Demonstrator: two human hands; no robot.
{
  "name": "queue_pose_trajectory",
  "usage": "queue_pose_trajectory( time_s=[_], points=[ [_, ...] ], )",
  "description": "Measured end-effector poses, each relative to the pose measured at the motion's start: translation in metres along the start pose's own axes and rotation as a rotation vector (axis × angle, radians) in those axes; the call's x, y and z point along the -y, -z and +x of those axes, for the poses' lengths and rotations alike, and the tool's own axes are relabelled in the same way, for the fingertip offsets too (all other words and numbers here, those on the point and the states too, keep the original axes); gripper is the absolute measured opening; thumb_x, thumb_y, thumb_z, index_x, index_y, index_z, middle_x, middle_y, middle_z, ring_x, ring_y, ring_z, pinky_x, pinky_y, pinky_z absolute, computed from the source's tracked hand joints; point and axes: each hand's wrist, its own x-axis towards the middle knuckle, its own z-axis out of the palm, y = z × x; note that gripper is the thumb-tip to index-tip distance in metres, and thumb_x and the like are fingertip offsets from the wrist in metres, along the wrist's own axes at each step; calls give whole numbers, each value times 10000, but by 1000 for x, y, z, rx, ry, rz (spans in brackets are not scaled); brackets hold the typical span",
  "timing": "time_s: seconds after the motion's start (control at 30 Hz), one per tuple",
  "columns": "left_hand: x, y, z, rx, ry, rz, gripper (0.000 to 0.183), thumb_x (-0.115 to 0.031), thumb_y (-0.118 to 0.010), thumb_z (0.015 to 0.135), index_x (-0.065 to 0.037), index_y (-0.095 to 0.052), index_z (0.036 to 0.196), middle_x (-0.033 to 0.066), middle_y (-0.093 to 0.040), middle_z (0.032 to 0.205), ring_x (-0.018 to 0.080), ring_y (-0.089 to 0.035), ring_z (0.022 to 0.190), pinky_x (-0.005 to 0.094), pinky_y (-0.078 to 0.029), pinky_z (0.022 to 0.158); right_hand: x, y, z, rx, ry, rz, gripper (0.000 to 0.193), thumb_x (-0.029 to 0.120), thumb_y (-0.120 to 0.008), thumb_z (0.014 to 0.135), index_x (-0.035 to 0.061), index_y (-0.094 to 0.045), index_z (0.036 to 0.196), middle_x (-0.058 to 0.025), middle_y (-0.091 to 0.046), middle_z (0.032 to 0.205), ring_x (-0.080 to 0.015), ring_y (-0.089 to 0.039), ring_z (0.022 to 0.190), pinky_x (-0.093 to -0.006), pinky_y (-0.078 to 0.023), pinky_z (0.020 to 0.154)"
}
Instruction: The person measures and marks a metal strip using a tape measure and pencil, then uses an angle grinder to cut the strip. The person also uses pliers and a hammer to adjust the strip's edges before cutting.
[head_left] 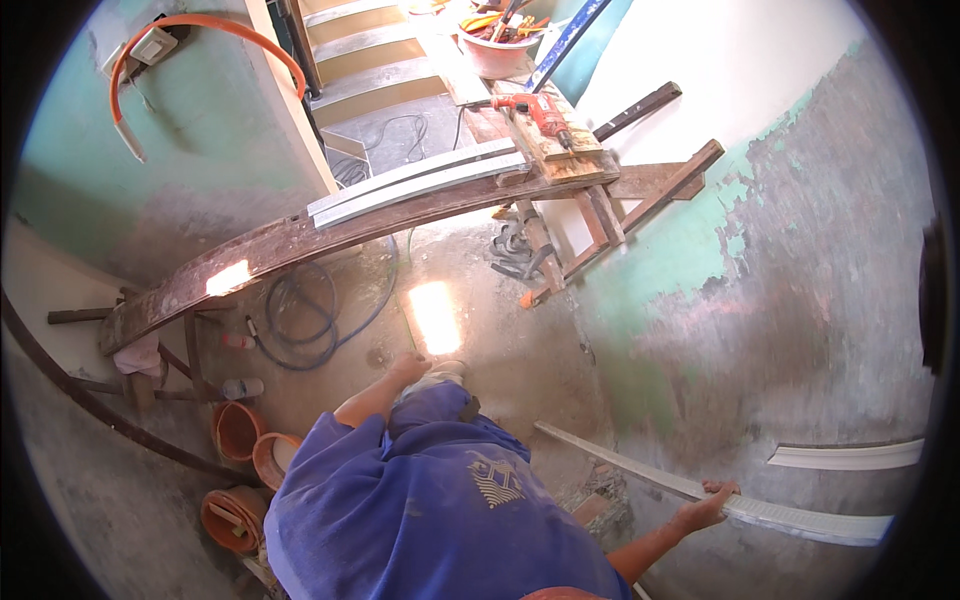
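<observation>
On the right, my right hand (708,505) is closed around a long, pale moulding strip (805,523). The strip is held slantwise: one end is low near the floor by the right wall, and the other reaches toward the right rim of the view. My left hand (408,369) hangs in front of my body beside my leg, apart from the strip; its fingers are too small and hidden to read. Against the right wall is another white moulding piece (848,455), just above the held one.
A curved wooden plank bench (270,240) crosses ahead, bearing white strips (420,182) and, at its right end, a red power drill (540,112). A blue hose (330,330) coils on the floor. Orange buckets (236,430) stand at left. Stairs (370,45) rise behind.
</observation>
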Motion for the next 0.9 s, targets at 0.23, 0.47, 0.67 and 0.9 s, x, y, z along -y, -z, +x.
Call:
queue_pose_trajectory(
  time_s=[0.23,0.47,0.67,0.9],
  points=[
    [23,0,-9,28,38,3,484,-415,-701,828,-16,-759,1096,231,-721,1135,366,-678,1104,428,-520,956,2,0,-2,20,21,-42,221,175,-564,960,81,-472,782,-25,-454,693,-181,-482,695,-382,-462,748],
    [79,5,24,10,-145,230,536,-491,-675,829,-35,-764,1098,229,-714,1157,370,-669,1121,423,-512,974,-3,-21,-8,45,8,1,251,192,-575,968,84,-480,762,-14,-431,677,-166,-463,681,-359,-449,729],
    [33,2,16,34,30,82,512,-461,-680,829,-39,-765,1104,224,-713,1167,358,-674,1121,425,-512,986,6,-13,-8,29,58,-10,240,173,-577,952,82,-461,763,-13,-425,676,-160,-451,672,-345,-439,714],
    [27,15,19,30,48,20,486,-386,-694,821,-35,-746,1153,220,-738,1069,335,-715,998,415,-554,893,8,-17,-11,35,68,3,249,143,-559,949,81,-444,737,-20,-421,682,-175,-455,678,-376,-464,744]
  ],
)
